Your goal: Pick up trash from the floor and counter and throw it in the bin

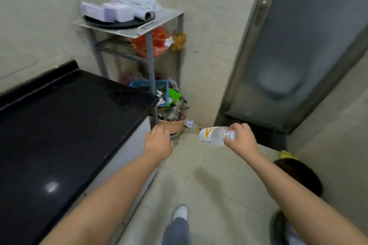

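Note:
My right hand (240, 139) grips a clear plastic bottle (214, 136) by its neck; the bottle lies sideways, with a white and orange label pointing left. It hangs above the floor, right of the orange bin (172, 125). The bin sits in the corner under the metal rack and is heaped with mixed trash. My left hand (158, 142) is stretched toward the bin's near rim with fingers curled; whether it holds anything is hidden. A small scrap of white paper (188, 123) lies on the floor beside the bin.
A black counter (65, 125) fills the left. A grey metal rack (139, 28) in the corner carries tissue packs, a roll, and an orange bag. A frosted door (298, 49) stands at the right. Dark objects (298, 175) lie on the floor lower right. My shoe (180, 213) shows below.

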A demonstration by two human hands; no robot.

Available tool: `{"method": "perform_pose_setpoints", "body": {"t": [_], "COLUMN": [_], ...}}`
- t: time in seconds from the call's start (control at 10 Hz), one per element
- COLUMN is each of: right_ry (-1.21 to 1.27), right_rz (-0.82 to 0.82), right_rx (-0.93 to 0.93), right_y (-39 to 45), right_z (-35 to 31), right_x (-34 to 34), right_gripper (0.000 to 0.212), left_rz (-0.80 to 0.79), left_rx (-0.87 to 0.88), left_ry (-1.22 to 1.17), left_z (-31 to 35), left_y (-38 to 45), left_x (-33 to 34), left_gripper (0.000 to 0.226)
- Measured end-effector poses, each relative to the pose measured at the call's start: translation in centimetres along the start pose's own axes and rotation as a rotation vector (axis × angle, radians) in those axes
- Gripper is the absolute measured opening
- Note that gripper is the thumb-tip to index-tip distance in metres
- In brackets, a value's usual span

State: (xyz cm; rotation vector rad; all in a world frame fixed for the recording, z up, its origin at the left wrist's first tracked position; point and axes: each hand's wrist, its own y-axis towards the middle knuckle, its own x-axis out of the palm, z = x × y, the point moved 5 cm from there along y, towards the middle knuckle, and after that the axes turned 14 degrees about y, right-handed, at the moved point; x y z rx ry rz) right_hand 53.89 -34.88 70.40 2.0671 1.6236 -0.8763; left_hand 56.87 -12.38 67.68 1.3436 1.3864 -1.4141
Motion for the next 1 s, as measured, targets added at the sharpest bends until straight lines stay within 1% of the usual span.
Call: {"method": "perform_pose_setpoints", "body": {"t": [0.1, 0.3, 0.4, 0.5, 0.6, 0.7, 0.8, 0.9, 1.0], "right_ry": [-0.026, 0.059, 0.086, 0.130, 0.186, 0.212, 0.277, 0.333, 0.357], "right_rz": [0.125, 0.368, 0.462, 0.511, 0.515, 0.483, 0.448, 0.418, 0.345], "right_rx": [0.169, 0.550, 0.723, 0.846, 0.946, 1.004, 1.056, 1.076, 1.108], "right_y": [3.9, 9.9, 11.3, 12.2, 13.9, 16.3, 18.7, 21.1, 22.9], "right_z": [7.2, 19.2, 24.1, 29.0, 34.3, 39.4, 44.0, 47.7, 51.1], "right_x": [-6.1, -15.2, -18.4, -20.7, -22.4, -24.2, -26.3, -28.4, -29.2], "right_gripper": [0.044, 0.046, 0.047, 0.048, 0.049, 0.051, 0.052, 0.076, 0.076], "left_rz": [0.000, -0.021, -0.018, -0.026, -0.061, -0.099, -0.154, -0.179, -0.195], "left_rx": [0.155, 0.453, 0.587, 0.712, 0.813, 0.855, 0.815, 0.770, 0.774], "left_ry": [0.012, 0.111, 0.142, 0.202, 0.268, 0.311, 0.348, 0.354, 0.379], "left_z": [7.8, 22.9, 30.5, 37.9, 44.6, 50.3, 54.9, 59.3, 63.1], "left_y": [7.0, 18.8, 22.7, 25.2, 27.0, 29.0, 31.5, 33.8, 35.2], "left_x": [-1.2, -4.4, -5.7, -5.8, -5.2, -4.5, -3.9, -4.2, -4.5], "left_gripper": [0.051, 0.046, 0.047, 0.049, 0.049, 0.050, 0.050, 0.050, 0.050]}}
